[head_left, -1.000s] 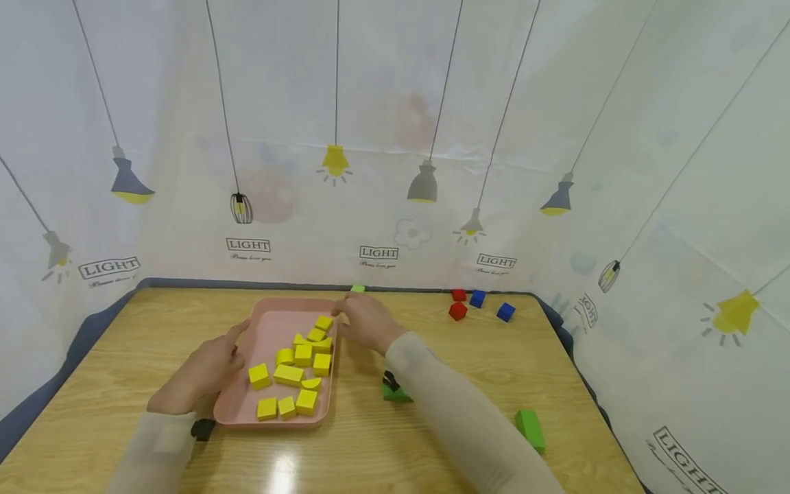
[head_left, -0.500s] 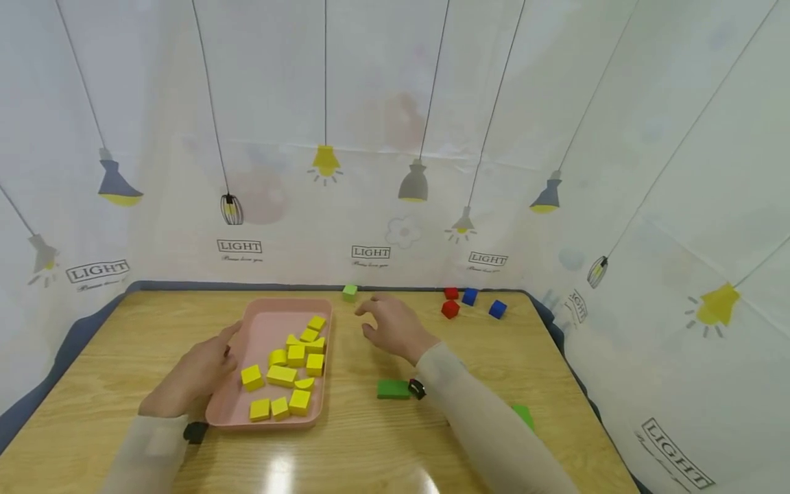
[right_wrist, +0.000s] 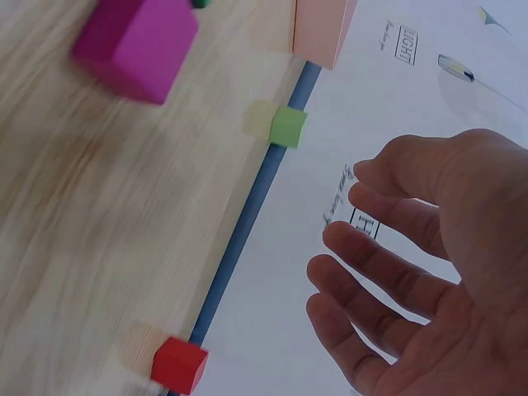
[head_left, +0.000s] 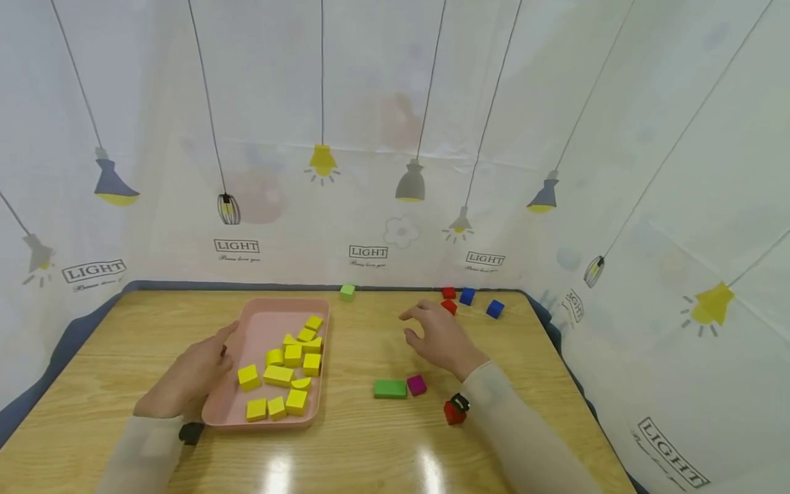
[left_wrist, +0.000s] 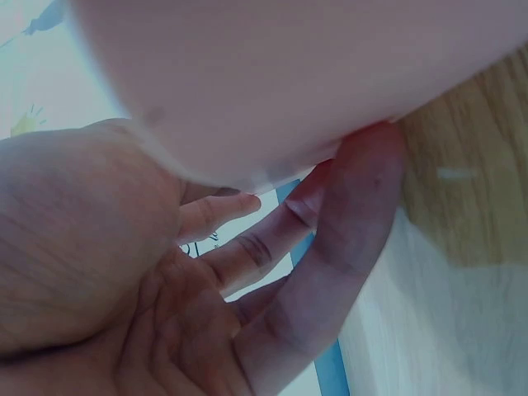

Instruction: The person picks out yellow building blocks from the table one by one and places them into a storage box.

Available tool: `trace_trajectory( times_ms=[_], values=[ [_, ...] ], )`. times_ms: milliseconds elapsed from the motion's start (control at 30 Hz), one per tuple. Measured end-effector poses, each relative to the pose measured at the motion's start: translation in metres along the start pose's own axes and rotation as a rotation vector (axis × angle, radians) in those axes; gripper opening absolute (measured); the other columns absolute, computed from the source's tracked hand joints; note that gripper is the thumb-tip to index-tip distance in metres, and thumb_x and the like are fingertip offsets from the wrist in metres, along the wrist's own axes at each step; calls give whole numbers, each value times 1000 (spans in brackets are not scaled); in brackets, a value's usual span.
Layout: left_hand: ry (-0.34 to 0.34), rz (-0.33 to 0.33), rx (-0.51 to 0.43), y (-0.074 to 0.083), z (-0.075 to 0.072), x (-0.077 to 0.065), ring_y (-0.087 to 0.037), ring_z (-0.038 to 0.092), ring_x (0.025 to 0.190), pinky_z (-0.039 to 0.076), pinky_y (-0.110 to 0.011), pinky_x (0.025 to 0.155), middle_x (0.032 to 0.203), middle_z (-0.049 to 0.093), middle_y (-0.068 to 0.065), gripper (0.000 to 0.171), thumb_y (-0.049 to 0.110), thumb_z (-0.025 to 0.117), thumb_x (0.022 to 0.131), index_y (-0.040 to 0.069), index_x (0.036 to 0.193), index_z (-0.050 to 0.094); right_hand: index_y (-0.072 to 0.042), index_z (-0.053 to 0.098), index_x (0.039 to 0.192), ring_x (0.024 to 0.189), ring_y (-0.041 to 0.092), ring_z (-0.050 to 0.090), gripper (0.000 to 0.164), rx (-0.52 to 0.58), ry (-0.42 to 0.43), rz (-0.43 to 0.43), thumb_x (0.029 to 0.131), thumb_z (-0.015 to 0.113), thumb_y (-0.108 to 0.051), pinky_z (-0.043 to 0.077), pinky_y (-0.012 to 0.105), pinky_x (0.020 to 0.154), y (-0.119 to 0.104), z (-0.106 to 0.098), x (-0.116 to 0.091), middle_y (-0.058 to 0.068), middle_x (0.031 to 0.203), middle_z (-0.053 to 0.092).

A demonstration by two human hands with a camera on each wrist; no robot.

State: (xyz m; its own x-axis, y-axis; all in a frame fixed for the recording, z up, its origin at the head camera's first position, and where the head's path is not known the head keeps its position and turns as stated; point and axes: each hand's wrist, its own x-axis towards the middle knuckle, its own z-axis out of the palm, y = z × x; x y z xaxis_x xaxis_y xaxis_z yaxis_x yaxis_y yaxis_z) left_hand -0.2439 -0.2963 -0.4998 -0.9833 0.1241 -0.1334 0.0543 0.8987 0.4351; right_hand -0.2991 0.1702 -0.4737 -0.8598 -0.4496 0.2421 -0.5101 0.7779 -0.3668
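A pink tray [head_left: 265, 326] with several yellow blocks [head_left: 293, 355] in it stands on the left of the table. My left hand [head_left: 194, 374] holds its left side; in the left wrist view, curled fingers [left_wrist: 359, 194] reach the lower edge of the tray wall [left_wrist: 247, 91]. Over the table right of the tray is my right hand [head_left: 441, 339], fingers loosely bent and nothing in them. Nearest it in the head view is a red block [head_left: 449, 307], partly covered by the hand. A magenta block [head_left: 417, 385] lies nearer me, beside a green oblong block [head_left: 390, 390].
Another red block [head_left: 448, 293] and two blue blocks, one farther left [head_left: 467, 296] and one right [head_left: 495, 309], lie near the back edge. A light green cube [head_left: 348, 293] sits behind the tray. One more red block [head_left: 455, 412] is partly hidden by the right wrist's strap.
My right hand has left the tray's right rim and moved right, uncovering the magenta block and the green blocks. My left hand stays at the tray, and the view has shifted slightly.
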Motion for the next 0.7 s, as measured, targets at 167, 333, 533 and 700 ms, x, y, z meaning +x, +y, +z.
trace_trajectory(
  times_ms=[167, 333, 533, 700],
  values=[
    [-3, -5, -9, -1, 0, -1, -60, 69, 137, 59, -73, 114, 156, 61, -46, 74, 9, 63, 116, -10, 178, 28, -9, 83, 136, 125, 34, 77, 30, -44, 29, 47, 107, 83, -17, 67, 53, 111, 18, -8, -20, 11, 136, 80],
    [4, -5, -17, -3, -1, -1, -56, 70, 134, 59, -72, 115, 157, 61, -45, 74, 10, 62, 117, -9, 179, 27, -10, 83, 137, 133, 37, 75, 32, -66, 65, 76, 106, 85, -18, 65, 57, 115, 34, -17, -39, 13, 140, 79],
    [15, 15, -9, -6, -1, -1, -41, 74, 112, 65, -66, 108, 147, 67, -44, 72, 8, 64, 116, -13, 176, 31, -10, 83, 138, 138, 41, 73, 32, -56, 86, 97, 107, 84, -18, 64, 62, 115, 50, -27, -65, 15, 143, 78],
    [16, 28, 6, -7, 1, -2, -40, 74, 113, 66, -64, 107, 148, 68, -42, 72, 9, 66, 116, -13, 176, 32, -10, 84, 135, 132, 39, 76, 28, -54, 114, 99, 107, 84, -14, 64, 62, 113, 61, -34, -83, 11, 137, 79]
  ],
)
